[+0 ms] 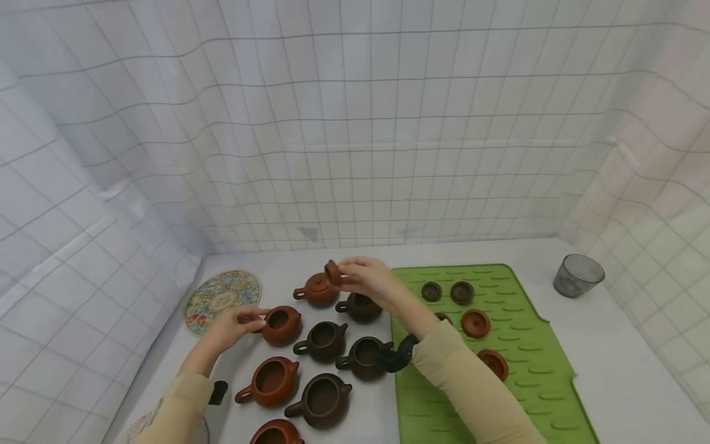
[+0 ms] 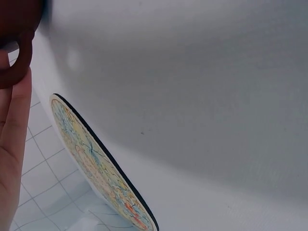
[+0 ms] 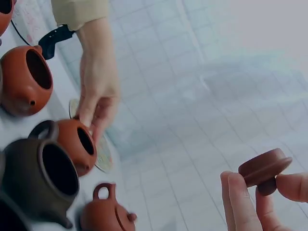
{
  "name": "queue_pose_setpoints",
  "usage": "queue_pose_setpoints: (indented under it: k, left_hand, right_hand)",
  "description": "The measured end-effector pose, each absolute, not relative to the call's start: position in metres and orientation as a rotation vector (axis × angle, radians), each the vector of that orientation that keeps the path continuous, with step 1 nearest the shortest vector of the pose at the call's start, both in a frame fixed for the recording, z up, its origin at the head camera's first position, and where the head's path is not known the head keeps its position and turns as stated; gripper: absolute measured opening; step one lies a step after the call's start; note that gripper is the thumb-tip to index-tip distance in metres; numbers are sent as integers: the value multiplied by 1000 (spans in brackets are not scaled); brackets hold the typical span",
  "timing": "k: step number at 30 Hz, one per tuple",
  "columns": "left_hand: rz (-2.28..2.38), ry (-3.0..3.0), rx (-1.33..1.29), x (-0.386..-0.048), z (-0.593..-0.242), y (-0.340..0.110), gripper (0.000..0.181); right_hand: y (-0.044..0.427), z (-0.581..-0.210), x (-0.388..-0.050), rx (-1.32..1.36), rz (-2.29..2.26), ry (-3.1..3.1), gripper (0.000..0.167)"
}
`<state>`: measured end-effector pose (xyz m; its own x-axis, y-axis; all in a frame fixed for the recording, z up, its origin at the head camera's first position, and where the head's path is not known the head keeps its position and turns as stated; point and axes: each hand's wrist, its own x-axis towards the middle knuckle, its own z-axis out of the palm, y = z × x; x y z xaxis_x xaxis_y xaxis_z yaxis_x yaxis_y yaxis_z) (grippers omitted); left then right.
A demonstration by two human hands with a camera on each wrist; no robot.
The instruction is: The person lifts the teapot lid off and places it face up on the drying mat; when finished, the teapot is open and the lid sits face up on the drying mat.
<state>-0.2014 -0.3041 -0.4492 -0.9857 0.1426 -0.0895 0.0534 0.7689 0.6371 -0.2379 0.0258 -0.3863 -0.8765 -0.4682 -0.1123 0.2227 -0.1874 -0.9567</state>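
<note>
My left hand (image 1: pixel 228 330) pinches the handle of a small reddish-brown clay teapot (image 1: pixel 280 335), which stands lidless on the white table. The handle (image 2: pixel 25 57) shows between the fingers in the left wrist view. In the air at the back, my right hand (image 1: pixel 373 282) holds a reddish-brown teapot lid (image 3: pixel 263 167) by its knob, tilted on edge. Below and beside it are a reddish teapot (image 1: pixel 318 291) with its lid on and a dark brown open teapot (image 1: pixel 363 308), partly hidden by the hand.
Several open teapots, red (image 1: pixel 272 383) and dark (image 1: pixel 322 401), stand in front. A green mat (image 1: pixel 524 364) on the right bears several lids (image 1: pixel 475 323), some behind my right arm. A grey cup (image 1: pixel 577 277) stands far right; a patterned round mat (image 1: pixel 224 293) lies left.
</note>
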Motion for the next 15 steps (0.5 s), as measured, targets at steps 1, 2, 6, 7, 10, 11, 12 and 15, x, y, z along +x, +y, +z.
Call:
queue_pose_setpoints:
  k: [1,2,6,7,10,11,12,15]
  left_hand:
    - [1011,2829,162,-202,-449,-304,29]
    - [1011,2827,165,-203,-449,-303,29]
    - [1006,2822,153,-204,-450,-303,29]
    - [1005,2820,149,-204,-450,-303,29]
    - [999,2823,146,-205,-450,-304,30]
    - [998,2824,141,-205,-450,-304,30]
    - [1001,2824,143,-205,-450,-304,30]
    - [1011,2810,145,-203,-449,-304,31]
  right_hand:
    - [38,-387,-238,-266,-2136,1607,33]
    - [50,-387,-237,-253,-2165,1571,34]
    - [98,-389,-233,-208,-2242,1487,35]
    - [110,-390,-232,-201,-2261,1473,34]
    - [148,-395,-228,-184,-2294,1486,29]
    - [160,-397,-227,-177,-2309,1488,26]
    - [173,-399,-226,-189,-2316,1501,25]
    - [209,-406,-222,-174,-2356,1505,22]
